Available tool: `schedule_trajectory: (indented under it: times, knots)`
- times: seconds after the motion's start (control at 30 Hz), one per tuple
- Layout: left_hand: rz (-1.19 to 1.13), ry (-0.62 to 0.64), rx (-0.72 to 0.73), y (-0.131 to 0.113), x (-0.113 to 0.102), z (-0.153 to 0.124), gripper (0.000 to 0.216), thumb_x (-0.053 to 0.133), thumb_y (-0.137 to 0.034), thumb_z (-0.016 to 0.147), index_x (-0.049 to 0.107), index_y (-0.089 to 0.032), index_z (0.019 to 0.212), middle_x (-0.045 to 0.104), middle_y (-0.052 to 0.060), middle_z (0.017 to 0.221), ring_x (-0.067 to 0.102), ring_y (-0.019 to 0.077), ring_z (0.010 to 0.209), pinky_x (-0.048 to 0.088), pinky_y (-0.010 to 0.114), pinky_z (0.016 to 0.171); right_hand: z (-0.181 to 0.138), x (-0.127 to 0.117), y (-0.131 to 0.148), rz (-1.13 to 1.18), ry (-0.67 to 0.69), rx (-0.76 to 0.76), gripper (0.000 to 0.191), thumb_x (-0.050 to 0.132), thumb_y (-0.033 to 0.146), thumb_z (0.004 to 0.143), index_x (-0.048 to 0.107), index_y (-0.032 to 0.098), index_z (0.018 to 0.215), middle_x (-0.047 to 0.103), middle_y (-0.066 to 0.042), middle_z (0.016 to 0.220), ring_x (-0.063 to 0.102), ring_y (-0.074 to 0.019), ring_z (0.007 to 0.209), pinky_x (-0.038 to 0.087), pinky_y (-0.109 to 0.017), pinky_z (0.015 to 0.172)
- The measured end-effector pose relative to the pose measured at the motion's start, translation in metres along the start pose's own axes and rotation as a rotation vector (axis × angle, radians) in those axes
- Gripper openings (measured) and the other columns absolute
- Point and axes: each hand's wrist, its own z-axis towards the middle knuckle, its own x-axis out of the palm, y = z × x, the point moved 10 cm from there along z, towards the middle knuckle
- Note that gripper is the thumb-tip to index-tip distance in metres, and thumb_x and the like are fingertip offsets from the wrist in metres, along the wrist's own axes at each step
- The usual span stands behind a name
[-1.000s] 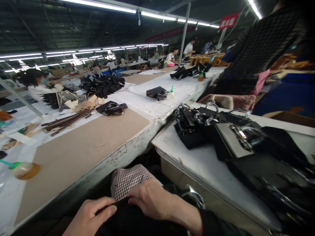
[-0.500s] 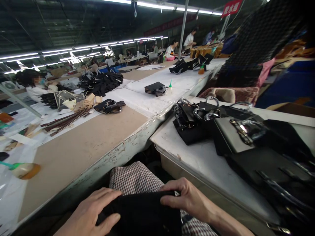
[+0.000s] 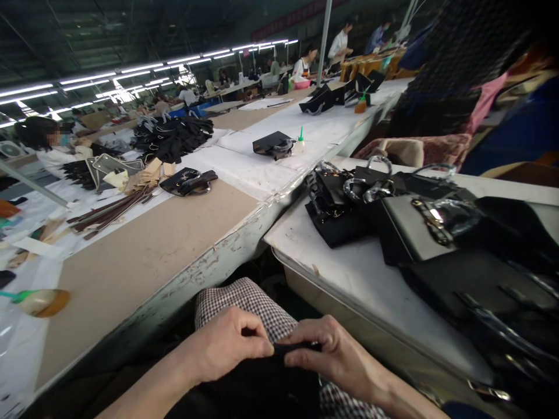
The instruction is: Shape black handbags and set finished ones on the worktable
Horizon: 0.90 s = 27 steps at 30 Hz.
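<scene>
A black handbag (image 3: pixel 262 381) rests on my lap, its upper edge toward the tables and its lower part cut off by the frame. My left hand (image 3: pixel 231 343) pinches that edge near its middle, thumb against forefinger. Just to the right, my right hand (image 3: pixel 321 349) grips the same edge between thumb and fingers. The two hands almost meet. Checked cloth (image 3: pixel 244 299) covers my lap under the bag.
Black handbags with wrapped handles (image 3: pixel 437 227) crowd the right-hand table. On the left table (image 3: pixel 157 244) are a glue bottle (image 3: pixel 43 302), brown strips (image 3: pixel 113 212) and a small black bag (image 3: pixel 187 181). A gap separates the tables. Other people work farther back.
My left hand has moved right along the bag's edge, from a spread hold at the left side to a pinch beside my right hand. The right hand keeps its grip.
</scene>
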Motion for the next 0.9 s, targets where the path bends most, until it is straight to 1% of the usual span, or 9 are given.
schedule_trajectory:
  times: [0.2,0.3,0.4,0.47,0.53,0.6,0.7,0.8,0.9]
  knots:
    - [0.048,-0.056,-0.089,0.024,-0.036,-0.03,0.017,0.065,-0.03,0.084,0.081,-0.023,0.086,0.073,-0.004,0.077,0.063,0.0159,0.075,0.041,0.022,0.067,0.004,-0.003,-0.014,0.103,0.015,0.028,0.016,0.073,0.035,0.089,0.082,0.023,0.093,0.078,0.0,0.087,0.07,-0.0183,0.08,0.05,-0.024,0.072]
    - [0.109,-0.063,-0.014,0.022,-0.042,-0.04,0.026,0.058,-0.025,0.089,0.079,-0.031,0.102,0.077,-0.006,0.1,0.068,0.0184,0.096,0.045,0.023,0.085,0.008,-0.002,-0.018,0.107,0.034,0.062,0.018,0.073,0.037,0.089,0.081,0.021,0.091,0.076,0.0,0.083,0.068,-0.0177,0.077,0.049,-0.024,0.069]
    - [0.219,-0.132,0.055,0.025,-0.049,-0.046,0.034,0.056,-0.022,0.091,0.073,-0.035,0.117,0.072,-0.005,0.121,0.063,0.0199,0.114,0.04,0.025,0.1,0.011,-0.002,-0.021,0.106,0.082,0.121,0.025,0.067,0.04,0.092,0.078,0.018,0.088,0.074,0.0,0.08,0.066,-0.017,0.074,0.048,-0.023,0.065]
    - [0.307,-0.188,0.037,0.035,-0.056,-0.05,0.027,0.056,-0.026,0.093,0.072,-0.031,0.114,0.072,-0.002,0.117,0.063,0.0218,0.11,0.041,0.026,0.096,0.012,-0.004,-0.019,0.087,0.14,0.141,0.031,0.06,0.042,0.096,0.077,0.018,0.09,0.074,0.0,0.082,0.066,-0.0179,0.075,0.049,-0.024,0.066]
    - [0.408,-0.227,-0.008,0.047,-0.063,-0.054,0.021,0.052,-0.032,0.096,0.072,-0.024,0.094,0.072,0.0,0.091,0.064,0.0212,0.087,0.042,0.026,0.076,0.015,-0.005,-0.012,0.019,0.234,0.138,0.032,0.054,0.041,0.099,0.076,0.018,0.095,0.075,-0.001,0.087,0.068,-0.0196,0.08,0.051,-0.025,0.07]
    - [0.5,-0.252,-0.021,0.052,-0.066,-0.056,0.033,0.049,-0.036,0.099,0.063,-0.021,0.073,0.057,-0.002,0.064,0.055,0.0179,0.065,0.033,0.026,0.06,0.02,-0.004,-0.001,-0.129,0.359,0.106,0.031,0.051,0.039,0.1,0.075,0.021,0.107,0.077,-0.002,0.095,0.07,-0.0212,0.086,0.052,-0.027,0.076]
    - [0.533,-0.264,0.034,0.043,-0.064,-0.057,0.039,0.052,-0.036,0.097,0.052,-0.02,0.061,0.039,-0.004,0.053,0.043,0.0148,0.054,0.025,0.027,0.055,0.041,0.005,0.024,-0.45,0.444,0.007,0.044,0.056,0.04,0.097,0.059,0.023,0.138,0.071,-0.008,0.124,0.067,-0.028,0.108,0.051,-0.035,0.092]
    - [0.483,-0.286,0.091,0.028,-0.059,-0.054,0.03,0.057,-0.028,0.091,0.057,-0.02,0.062,0.048,-0.003,0.055,0.047,0.0147,0.054,0.026,0.028,0.056,0.075,0.039,0.056,-0.586,0.441,-0.151,0.072,0.067,0.049,0.09,0.042,0.021,0.151,0.057,-0.015,0.144,0.058,-0.0344,0.125,0.046,-0.043,0.101]
    - [0.441,-0.358,0.099,0.017,-0.063,-0.058,0.018,0.059,-0.023,0.085,0.064,-0.02,0.068,0.063,0.002,0.067,0.057,0.018,0.063,0.033,0.029,0.06,0.104,0.09,0.075,-0.566,0.486,-0.272,0.065,0.08,0.039,0.08,0.056,0.021,0.137,0.069,-0.01,0.125,0.066,-0.0303,0.111,0.05,-0.036,0.092]
